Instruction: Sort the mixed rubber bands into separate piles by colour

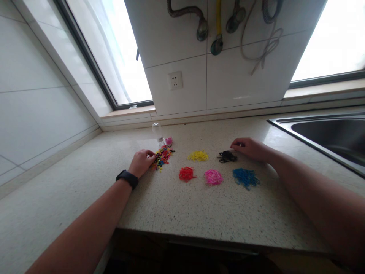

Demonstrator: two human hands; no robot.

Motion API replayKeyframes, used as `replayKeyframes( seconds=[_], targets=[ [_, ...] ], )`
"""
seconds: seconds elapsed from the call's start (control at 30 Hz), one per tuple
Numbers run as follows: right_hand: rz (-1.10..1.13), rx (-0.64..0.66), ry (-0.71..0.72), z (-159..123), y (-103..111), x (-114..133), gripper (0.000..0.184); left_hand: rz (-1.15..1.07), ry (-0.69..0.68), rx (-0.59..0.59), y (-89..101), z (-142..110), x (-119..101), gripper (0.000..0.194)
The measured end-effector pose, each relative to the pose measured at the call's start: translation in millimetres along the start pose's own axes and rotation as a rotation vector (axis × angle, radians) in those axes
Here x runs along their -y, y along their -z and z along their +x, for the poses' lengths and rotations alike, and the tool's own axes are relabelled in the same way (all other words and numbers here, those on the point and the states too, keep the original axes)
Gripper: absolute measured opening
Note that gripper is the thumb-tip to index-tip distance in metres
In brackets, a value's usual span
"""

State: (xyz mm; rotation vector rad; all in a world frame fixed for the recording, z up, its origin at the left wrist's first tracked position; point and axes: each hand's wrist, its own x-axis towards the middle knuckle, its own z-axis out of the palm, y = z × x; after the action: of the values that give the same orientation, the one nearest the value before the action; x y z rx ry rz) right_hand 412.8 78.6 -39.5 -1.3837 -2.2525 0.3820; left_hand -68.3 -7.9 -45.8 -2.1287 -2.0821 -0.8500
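A mixed pile of small colourful rubber bands [164, 156] lies on the left part of the counter. My left hand [141, 161], with a dark watch on the wrist, touches the pile's left side, its fingers pinched together. Beside the black rubber bands [227, 156], my right hand [250, 147] is also closed in a pinch, just up and right of them. What either pinch holds is too small to make out. Sorted by colour, yellow bands [199, 156], red bands [186, 174], pink bands [213, 177] and blue bands [245, 177] form separate heaps between and below my hands.
Behind the mixed pile a clear bottle [156, 131] stands near a round pink object [169, 140]. A steel sink [302, 127] is set into the speckled counter [182, 213] at the right. The tiled wall carries a socket [175, 80] and hanging hoses [202, 28].
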Motion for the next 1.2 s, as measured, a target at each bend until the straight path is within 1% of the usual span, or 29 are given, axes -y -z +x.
replayKeyframes(
  seconds=[0.1,0.3,0.47,0.6,0.77,0.87,1.0,1.13,1.2],
  targets=[
    [-0.005,0.005,-0.021,-1.3,0.9,2.8,0.028,-0.003,-0.002,-0.001,-0.3,0.0,-0.2,0.031],
    [-0.004,0.011,-0.005,-1.1,1.0,1.0,0.027,-0.020,-0.023,-0.012,0.2,-0.4,-2.3,0.027],
    [-0.012,0.004,0.012,0.2,-0.2,-3.0,0.027,-0.046,-0.019,-0.037,2.8,-2.1,-8.4,0.026],
    [-0.004,0.001,0.010,0.0,-0.4,-1.7,0.027,-0.089,0.000,-0.060,4.5,-4.0,-13.2,0.025],
    [-0.016,0.007,-0.001,-0.4,0.0,0.2,0.028,-0.166,-0.015,-0.069,6.0,-6.4,-20.9,0.021],
    [-0.024,0.014,-0.006,-0.3,0.0,0.5,0.027,-0.210,-0.023,-0.082,5.4,-8.4,-30.1,0.020],
    [-0.023,0.016,-0.007,0.1,-0.5,-0.7,0.028,-0.268,-0.046,-0.097,1.6,-14.4,-49.0,0.018],
    [-0.012,0.016,0.005,0.3,-0.8,-1.6,0.028,-0.388,-0.121,-0.067,-1.5,-24.8,-72.1,0.015],
    [-0.018,0.017,0.010,0.0,-0.6,-0.4,0.028,-0.427,-0.145,-0.052,-2.0,-30.5,-83.0,0.018]
  ],
)
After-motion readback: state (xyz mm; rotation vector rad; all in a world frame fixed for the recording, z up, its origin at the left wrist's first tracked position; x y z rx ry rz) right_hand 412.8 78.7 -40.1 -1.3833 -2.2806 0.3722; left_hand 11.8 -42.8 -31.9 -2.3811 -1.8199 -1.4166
